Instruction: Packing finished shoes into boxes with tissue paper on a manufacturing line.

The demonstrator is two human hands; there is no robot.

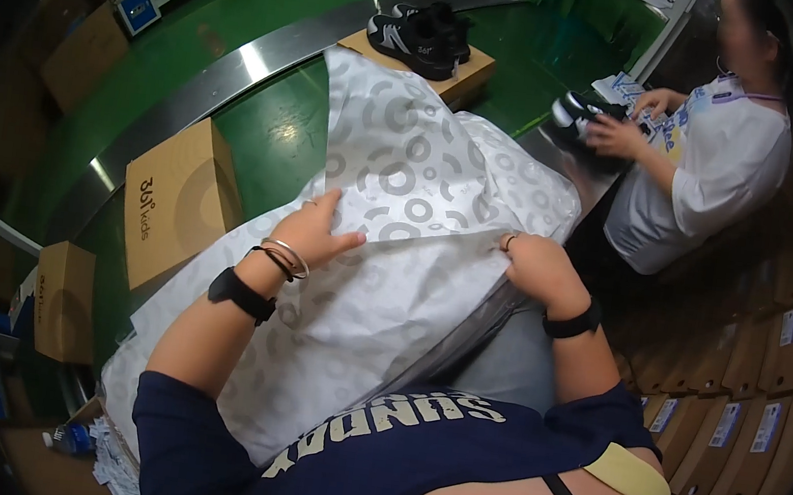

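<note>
A large stack of thin white wrapping paper (337, 329) with grey ring patterns spreads over the worktable and toward my lap. My left hand (307, 235) rests on it with thumb and fingers apart. On the far right edge of the paper, my right hand (547, 271) is closed, its fingertips pinching a sheet. That sheet is raised in a fold between the hands. Beyond the paper, a pair of black sneakers (420, 41) with white marks sits on a brown shoebox (477, 77).
Brown cartons (179, 206) stand on the green table (282, 135) to the left. A metal rail (251, 60) runs behind. At right, a co-worker (712, 177) holds a black shoe (584, 127). Rows of shoeboxes (724, 441) line the lower right. A water bottle (74, 439) lies lower left.
</note>
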